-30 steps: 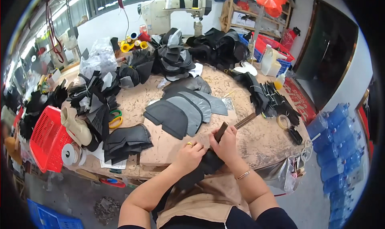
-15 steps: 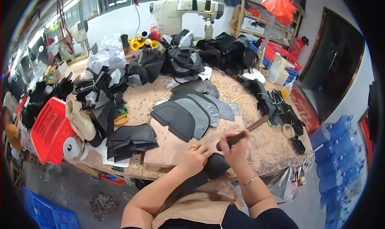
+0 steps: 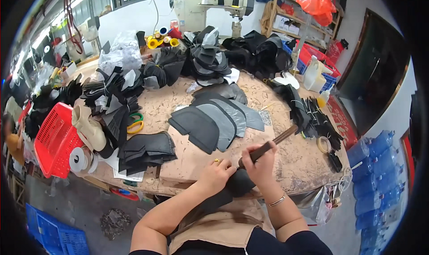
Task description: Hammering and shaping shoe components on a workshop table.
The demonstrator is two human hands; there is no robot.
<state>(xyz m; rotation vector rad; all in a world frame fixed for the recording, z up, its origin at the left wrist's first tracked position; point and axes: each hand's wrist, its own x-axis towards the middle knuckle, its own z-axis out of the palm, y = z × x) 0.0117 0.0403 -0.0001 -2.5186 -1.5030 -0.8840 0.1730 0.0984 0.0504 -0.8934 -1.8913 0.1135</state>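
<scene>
A black curved leather piece (image 3: 240, 183) lies at the near edge of the pale work board (image 3: 178, 168), partly over my lap. My left hand (image 3: 215, 175), a ring on one finger, has its fingers drawn together on the piece's upper edge. My right hand (image 3: 261, 163) is wrapped round a brown wooden-handled tool (image 3: 282, 135), one end pointing up and right and the other low beside my left fingers. What kind of tool it is cannot be made out. Beyond my hands, several overlapping black and grey leather pieces (image 3: 194, 125) are fanned out on the board.
A stack of black pieces (image 3: 147, 150) lies left, near green-and-orange scissors (image 3: 135, 123), a beige boot (image 3: 87, 127) and a red basket (image 3: 53, 141). Bundled black pieces (image 3: 205, 60) line the back before a sewing machine (image 3: 192, 13). At right is a tape roll (image 3: 323, 144).
The tool and my right hand have shifted slightly up and left. My left hand stays on the black leather piece, and the whole view has tilted a little.
</scene>
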